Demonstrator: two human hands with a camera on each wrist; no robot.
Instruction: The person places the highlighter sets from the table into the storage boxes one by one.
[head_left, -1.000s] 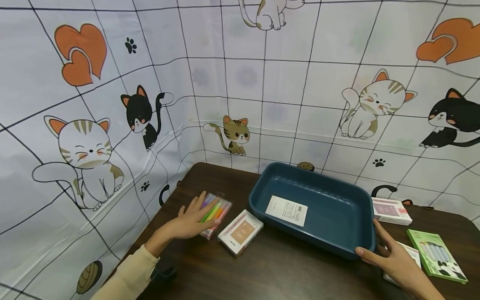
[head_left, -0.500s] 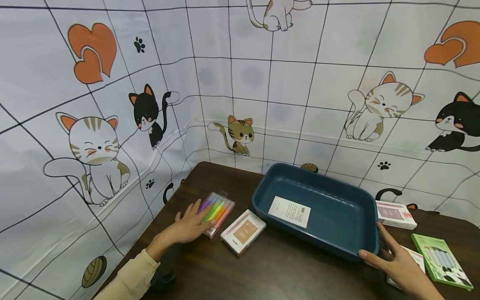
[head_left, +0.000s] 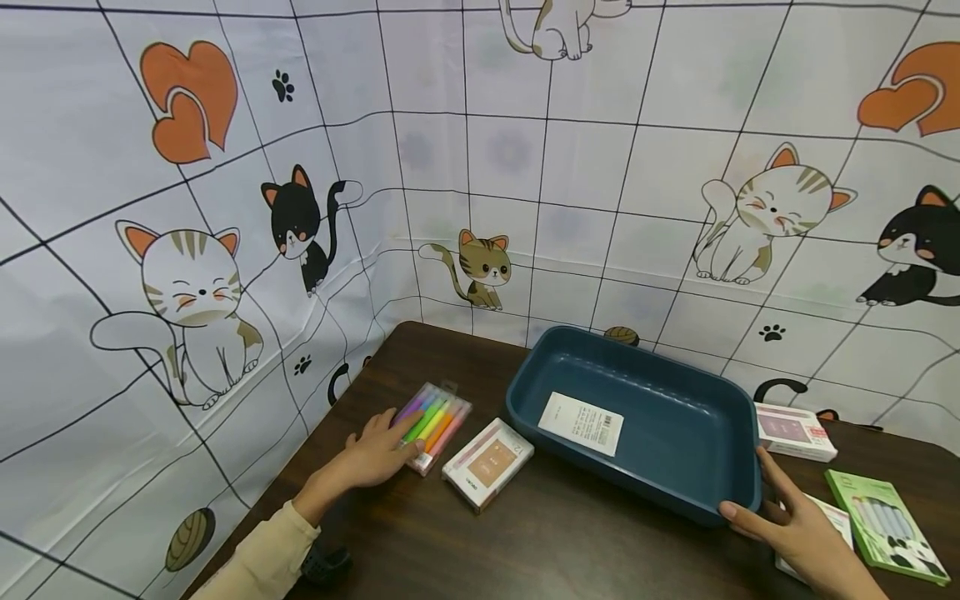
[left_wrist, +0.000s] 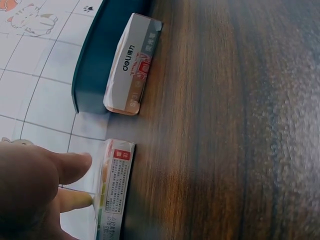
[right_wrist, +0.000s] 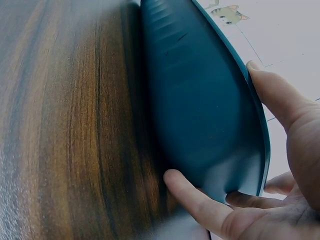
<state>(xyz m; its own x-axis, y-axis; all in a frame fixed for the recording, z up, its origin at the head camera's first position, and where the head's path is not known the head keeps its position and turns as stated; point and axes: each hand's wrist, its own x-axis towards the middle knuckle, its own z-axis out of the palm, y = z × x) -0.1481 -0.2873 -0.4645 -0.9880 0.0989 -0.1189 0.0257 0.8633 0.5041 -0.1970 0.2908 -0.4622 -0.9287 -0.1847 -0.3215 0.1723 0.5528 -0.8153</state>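
Note:
My left hand [head_left: 378, 452] rests, fingers extended, over the near left part of a clear pack of highlighters [head_left: 442, 425], with bright pens in rainbow colours. In the left wrist view, a fingertip touches the face of this pack [left_wrist: 116, 182]. To its right lies a white and tan Deli box [head_left: 489, 464]. A dark blue plastic tray [head_left: 675, 433] sits further right, a white printed label inside it. My right hand [head_left: 795, 521] grips the tray's near right corner. In the right wrist view, the thumb is at the rim and one finger reaches low along the tray's wall [right_wrist: 205, 110].
Behind the right hand lies a partly hidden white box [head_left: 834, 518]. A green pack with a panda picture [head_left: 888, 525] is at the far right, and a white and pink box [head_left: 793, 432] is beside the tray. A cat-print cloth [head_left: 585, 167] hangs behind the brown table [head_left: 570, 542].
My left hand has drawn back slightly over the highlighter pack, uncovering more of its pens. The right hand keeps its hold on the tray corner. The head view has shifted a little.

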